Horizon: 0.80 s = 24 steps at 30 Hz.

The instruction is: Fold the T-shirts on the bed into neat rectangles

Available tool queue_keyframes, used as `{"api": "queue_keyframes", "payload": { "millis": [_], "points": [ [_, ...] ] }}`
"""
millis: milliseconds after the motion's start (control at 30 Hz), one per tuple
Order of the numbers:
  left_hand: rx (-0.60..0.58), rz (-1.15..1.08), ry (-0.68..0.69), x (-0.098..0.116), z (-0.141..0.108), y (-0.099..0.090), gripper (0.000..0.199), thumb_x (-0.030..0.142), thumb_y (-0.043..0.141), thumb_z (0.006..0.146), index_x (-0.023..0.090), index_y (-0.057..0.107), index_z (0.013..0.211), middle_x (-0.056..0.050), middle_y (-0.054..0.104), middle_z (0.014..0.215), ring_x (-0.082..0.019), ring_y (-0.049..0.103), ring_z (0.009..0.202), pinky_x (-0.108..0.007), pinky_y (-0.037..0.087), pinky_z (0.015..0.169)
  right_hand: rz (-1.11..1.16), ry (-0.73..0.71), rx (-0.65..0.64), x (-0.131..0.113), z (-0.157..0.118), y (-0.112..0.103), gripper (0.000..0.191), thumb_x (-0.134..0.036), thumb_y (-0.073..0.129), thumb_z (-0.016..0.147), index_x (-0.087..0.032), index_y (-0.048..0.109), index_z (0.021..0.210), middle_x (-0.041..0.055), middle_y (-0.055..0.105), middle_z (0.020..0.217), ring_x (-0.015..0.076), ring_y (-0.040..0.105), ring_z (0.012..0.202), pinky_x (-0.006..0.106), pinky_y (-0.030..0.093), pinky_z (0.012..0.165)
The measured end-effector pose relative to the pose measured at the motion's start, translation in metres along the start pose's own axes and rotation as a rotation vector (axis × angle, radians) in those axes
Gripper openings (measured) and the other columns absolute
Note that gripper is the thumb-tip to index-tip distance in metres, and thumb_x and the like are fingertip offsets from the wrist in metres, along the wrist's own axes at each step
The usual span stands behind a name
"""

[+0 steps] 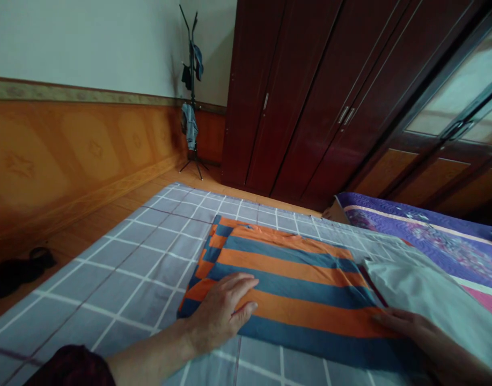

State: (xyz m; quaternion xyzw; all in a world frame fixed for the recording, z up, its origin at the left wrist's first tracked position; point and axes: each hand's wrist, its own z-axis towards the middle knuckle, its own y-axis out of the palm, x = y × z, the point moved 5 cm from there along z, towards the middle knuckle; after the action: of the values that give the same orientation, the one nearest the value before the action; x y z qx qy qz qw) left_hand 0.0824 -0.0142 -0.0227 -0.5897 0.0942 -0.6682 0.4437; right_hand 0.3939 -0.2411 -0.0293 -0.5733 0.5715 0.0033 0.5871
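The left hand (224, 308) lies flat, fingers extended, on the folded striped cloth (286, 273). The right hand (415, 327) presses open-palmed on its right edge, gripping nothing.

right forearm cut off by frame edge, dark floor objects (16, 268) unclear

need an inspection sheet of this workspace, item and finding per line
surface: bed under a grey checked sheet
job's things: striped cloth, orange and blue, folded flat on the sheet
clutter: pale cloth lapping the striped cloth's right end; purple quilt beyond it
grippers: left hand flat, palm down, on the striped cloth's near left part; right hand flat on its near right edge; neither grips anything
cables: nothing seen
surroundings: dark wardrobe, coat stand with clothes in the corner, orange wall panels, dark footwear on the floor
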Motion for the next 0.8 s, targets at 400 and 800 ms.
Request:
{"api": "queue_keyframes", "payload": {
  "millis": [400, 800],
  "points": [
    [0.248, -0.783, -0.421, -0.043, 0.021, -0.043, 0.046, 0.049, 0.052, 0.085, 0.014, 0.053, 0.115, -0.011, 0.066, 0.101, -0.019, 0.066, 0.083, -0.029, 0.053, 0.068, 0.356, -0.155, -0.197, -0.169, 0.011, 0.044, 0.042, -0.036, 0.058, 0.073, -0.018, 0.065, 0.111, 0.0109, 0.072, 0.09, 0.0276, 0.069, 0.078, 0.038, 0.055, 0.068],
    [0.318, -0.835, -0.592, -0.097, 0.021, -0.059, 0.046, 0.047, 0.064, 0.075, 0.014, 0.056, 0.106, -0.004, 0.067, 0.082, -0.015, 0.064, 0.072, -0.023, 0.046, 0.063, -0.559, -0.812, -0.072, -0.276, -0.042, 0.251, 0.045, -0.01, 0.049, 0.072, -0.011, 0.055, 0.116, 0.0131, 0.065, 0.103, 0.0244, 0.062, 0.088, 0.035, 0.049, 0.074]
  ]
}}
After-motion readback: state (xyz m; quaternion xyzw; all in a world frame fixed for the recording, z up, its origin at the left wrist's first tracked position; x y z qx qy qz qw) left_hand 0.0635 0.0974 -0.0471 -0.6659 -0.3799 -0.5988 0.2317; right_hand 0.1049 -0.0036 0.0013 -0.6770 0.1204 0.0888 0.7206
